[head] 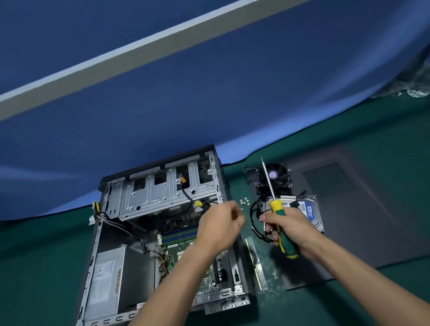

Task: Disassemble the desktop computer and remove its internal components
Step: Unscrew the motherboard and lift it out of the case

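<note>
Right hand [291, 230] grips yellow-green screwdriver [282, 224]; left hand [219, 226], blurred, fingers curled, contents unclear, hovers near small loose silver screws [244, 202]; a brush could scatter them.

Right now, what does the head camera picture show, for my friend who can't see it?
A person's right hand holds a yellow-green screwdriver upright beside an open computer case, while the left hand hovers at its edge. A hard drive, fan and small screws lie on the green mat.
</note>
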### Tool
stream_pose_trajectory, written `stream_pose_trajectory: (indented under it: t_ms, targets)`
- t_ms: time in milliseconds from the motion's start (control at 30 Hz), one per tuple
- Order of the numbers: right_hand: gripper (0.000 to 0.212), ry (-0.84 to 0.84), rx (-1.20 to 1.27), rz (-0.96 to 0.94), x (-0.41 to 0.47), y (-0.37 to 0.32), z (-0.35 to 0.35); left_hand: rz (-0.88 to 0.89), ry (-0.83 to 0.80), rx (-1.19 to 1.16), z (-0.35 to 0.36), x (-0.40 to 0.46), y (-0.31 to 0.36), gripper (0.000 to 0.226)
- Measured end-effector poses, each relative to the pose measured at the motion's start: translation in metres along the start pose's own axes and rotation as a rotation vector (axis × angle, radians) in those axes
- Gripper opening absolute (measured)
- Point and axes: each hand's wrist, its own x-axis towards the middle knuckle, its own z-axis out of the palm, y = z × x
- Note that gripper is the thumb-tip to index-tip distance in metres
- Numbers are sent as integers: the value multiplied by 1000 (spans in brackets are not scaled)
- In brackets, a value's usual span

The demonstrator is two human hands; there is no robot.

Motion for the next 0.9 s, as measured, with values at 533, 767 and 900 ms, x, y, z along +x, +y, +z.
stream_pose_trajectory:
  t_ms: [533,767,900]
  targets:
    - [16,463,-577,63,118,51,47,-209,456,13,48,24,-16,29]
    - [16,569,-871,95,137,55,58,-219,439,-40,49,24,-18,34]
    - [13,508,-1039,64,138,59,60,-216,466,-38,47,26,-18,38]
